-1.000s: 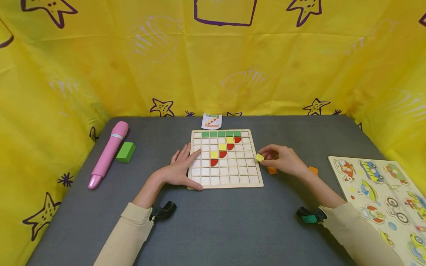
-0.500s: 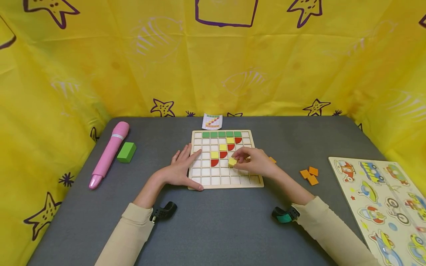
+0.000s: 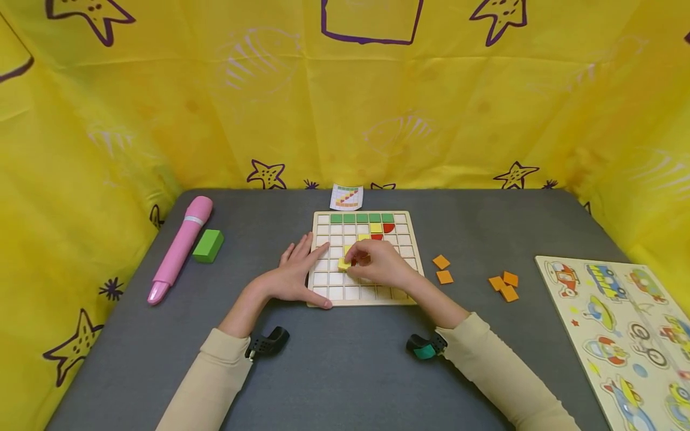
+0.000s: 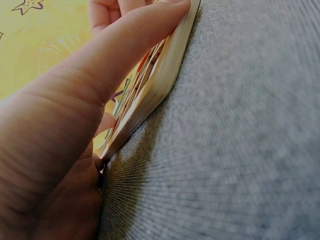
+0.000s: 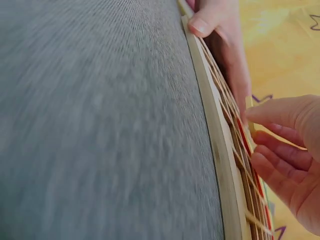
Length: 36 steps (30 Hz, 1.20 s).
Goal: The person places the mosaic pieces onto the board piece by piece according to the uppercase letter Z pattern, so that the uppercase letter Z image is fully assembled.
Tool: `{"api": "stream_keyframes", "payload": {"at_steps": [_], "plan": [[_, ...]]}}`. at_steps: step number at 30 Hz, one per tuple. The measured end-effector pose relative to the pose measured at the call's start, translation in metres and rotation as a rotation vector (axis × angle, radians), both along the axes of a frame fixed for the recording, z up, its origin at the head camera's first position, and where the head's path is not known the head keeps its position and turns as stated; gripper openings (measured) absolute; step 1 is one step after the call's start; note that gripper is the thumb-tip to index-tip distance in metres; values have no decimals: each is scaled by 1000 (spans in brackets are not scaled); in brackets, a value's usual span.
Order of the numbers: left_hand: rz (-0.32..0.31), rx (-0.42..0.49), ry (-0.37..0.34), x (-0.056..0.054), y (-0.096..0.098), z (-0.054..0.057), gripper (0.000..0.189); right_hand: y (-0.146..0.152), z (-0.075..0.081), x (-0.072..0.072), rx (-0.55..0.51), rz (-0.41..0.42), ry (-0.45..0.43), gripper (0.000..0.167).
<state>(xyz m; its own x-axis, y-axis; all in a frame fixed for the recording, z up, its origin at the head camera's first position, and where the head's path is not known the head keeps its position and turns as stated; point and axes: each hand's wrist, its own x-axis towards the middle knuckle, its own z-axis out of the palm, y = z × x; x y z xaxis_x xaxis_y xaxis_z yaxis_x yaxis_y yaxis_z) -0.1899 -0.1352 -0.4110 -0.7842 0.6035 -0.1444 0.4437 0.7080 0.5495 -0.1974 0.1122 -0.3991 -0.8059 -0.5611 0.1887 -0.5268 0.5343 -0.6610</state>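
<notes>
A wooden grid board (image 3: 366,303) lies in the middle of the table, with green squares along its far row and yellow and red pieces set diagonally. My left hand (image 3: 288,281) rests on the board's left edge with its fingers spread, the thumb on the near corner. My right hand (image 3: 380,263) pinches a yellow square tile (image 3: 343,264) over the left part of the grid and hides some of the diagonal pieces. In the right wrist view the yellow tile (image 5: 249,114) stands edge-on between thumb and fingers, close to the board.
Several orange squares (image 3: 444,276) lie right of the board. A small pattern card (image 3: 347,197) is behind it. To the left are a pink microphone (image 3: 182,245) and a green block (image 3: 208,246). A picture puzzle board (image 3: 620,335) lies at the right.
My right hand has carried the yellow tile leftward from beside the board to over the grid, uncovering the orange squares. My left hand has stayed on the board.
</notes>
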Motion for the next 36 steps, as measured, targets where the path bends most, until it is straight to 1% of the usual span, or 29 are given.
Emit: {"api": "stream_keyframes", "payload": {"at_steps": [5, 10, 15, 20, 25, 29, 33, 36], "plan": [[1, 1, 2, 0, 0, 0, 120, -13, 0, -3, 45, 27, 78, 12], [-4, 8, 10, 2, 1, 3, 120, -17, 1, -2, 83, 42, 121, 8], [-3, 2, -8, 3, 1, 4, 120, -17, 1, 0, 71, 46, 105, 6], [-1, -13, -15, 2, 2, 2, 120, -16, -1, 1, 58, 60, 87, 7], [1, -8, -17, 3, 2, 3, 120, -15, -1, 1, 47, 80, 99, 7], [11, 9, -29, 3, 0, 4, 121, -15, 0, 2, 44, 86, 110, 9], [37, 42, -58, 2, -2, 3, 121, -14, 3, 2, 56, 81, 90, 12], [55, 73, -84, 0, -2, 1, 117, -12, 9, 4, 63, 66, 71, 15]]}}
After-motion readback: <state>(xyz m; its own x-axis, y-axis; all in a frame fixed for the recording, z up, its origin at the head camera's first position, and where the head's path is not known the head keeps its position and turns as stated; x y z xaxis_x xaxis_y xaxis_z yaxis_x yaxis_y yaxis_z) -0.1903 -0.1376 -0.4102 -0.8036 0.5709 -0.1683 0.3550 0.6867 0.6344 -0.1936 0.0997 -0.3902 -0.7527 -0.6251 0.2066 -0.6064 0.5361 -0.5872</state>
